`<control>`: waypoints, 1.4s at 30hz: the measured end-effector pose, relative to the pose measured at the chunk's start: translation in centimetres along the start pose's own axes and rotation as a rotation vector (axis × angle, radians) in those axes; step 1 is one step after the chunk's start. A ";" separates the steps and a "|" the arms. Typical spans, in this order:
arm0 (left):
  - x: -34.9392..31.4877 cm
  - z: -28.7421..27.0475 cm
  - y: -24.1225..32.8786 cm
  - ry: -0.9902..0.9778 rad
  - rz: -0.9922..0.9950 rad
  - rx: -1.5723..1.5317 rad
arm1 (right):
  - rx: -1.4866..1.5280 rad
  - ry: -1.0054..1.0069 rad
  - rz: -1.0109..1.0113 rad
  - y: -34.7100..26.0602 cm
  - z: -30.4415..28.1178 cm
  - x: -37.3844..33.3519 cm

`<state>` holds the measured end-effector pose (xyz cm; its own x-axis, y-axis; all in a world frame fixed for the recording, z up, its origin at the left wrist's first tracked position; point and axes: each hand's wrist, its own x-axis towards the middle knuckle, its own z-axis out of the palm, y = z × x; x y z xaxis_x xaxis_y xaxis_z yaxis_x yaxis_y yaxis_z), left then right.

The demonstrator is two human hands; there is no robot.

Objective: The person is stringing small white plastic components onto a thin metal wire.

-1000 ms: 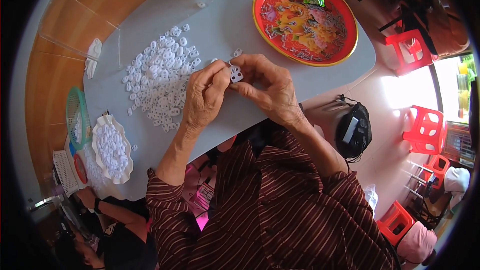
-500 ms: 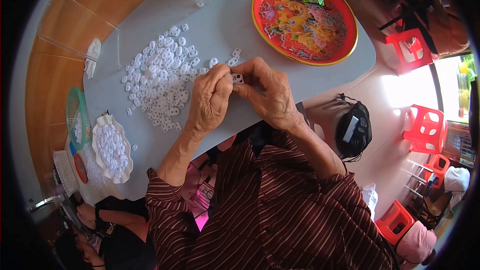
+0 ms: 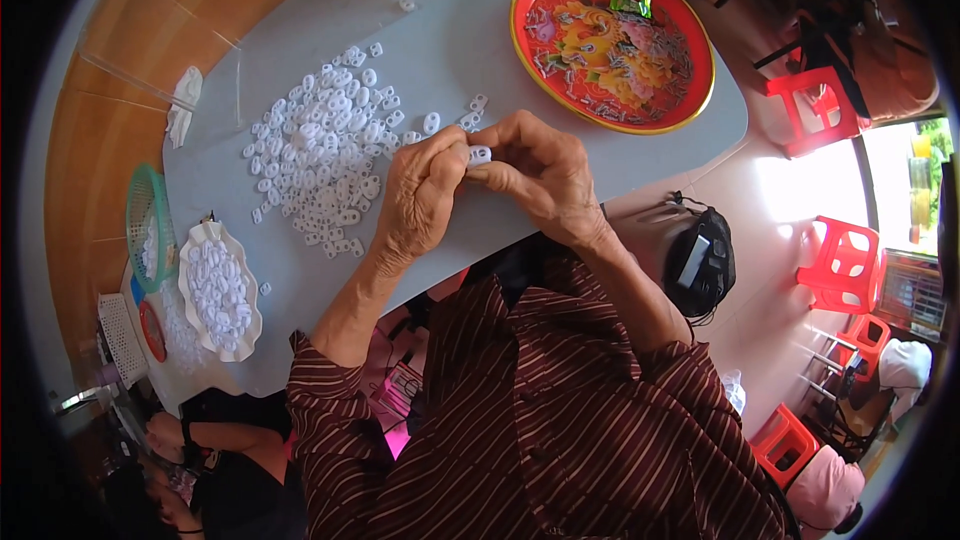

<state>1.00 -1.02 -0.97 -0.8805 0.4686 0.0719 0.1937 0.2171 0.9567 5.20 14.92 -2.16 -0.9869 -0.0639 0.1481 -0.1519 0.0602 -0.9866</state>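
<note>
Over the table's near edge, my left hand and my right hand meet fingertip to fingertip. Between them is a small white plastic piece with two holes, which looks like a cord lock. The right thumb and index finger pinch it, with its holed face showing. Pressed against its left end, my left hand's fingers are closed; whether they hold another part is hidden. A heap of similar white pieces spreads to the left of my hands. A few more white pieces lie just beyond my fingertips.
A red round tray with small grey metal bits and a green wrapper stands at far right. On the left are a scalloped dish of white pieces and a green basket. Another person sits lower left. Red stools stand on the floor.
Both hands stay together at nearly the same spot. The white piece has turned slightly between the right fingers. The whole view has shifted a little.
</note>
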 end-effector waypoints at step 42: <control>-8.8 -0.6 15.6 0.013 0.685 -0.294 | -0.689 -0.445 -0.479 -2.0 1.0 8.5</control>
<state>11.54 -2.30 13.53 -0.6096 0.4066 0.6805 0.5785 -0.3587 0.7325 -2.87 13.30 0.98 -0.7221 -0.5991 0.3459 -0.6736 0.4951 -0.5488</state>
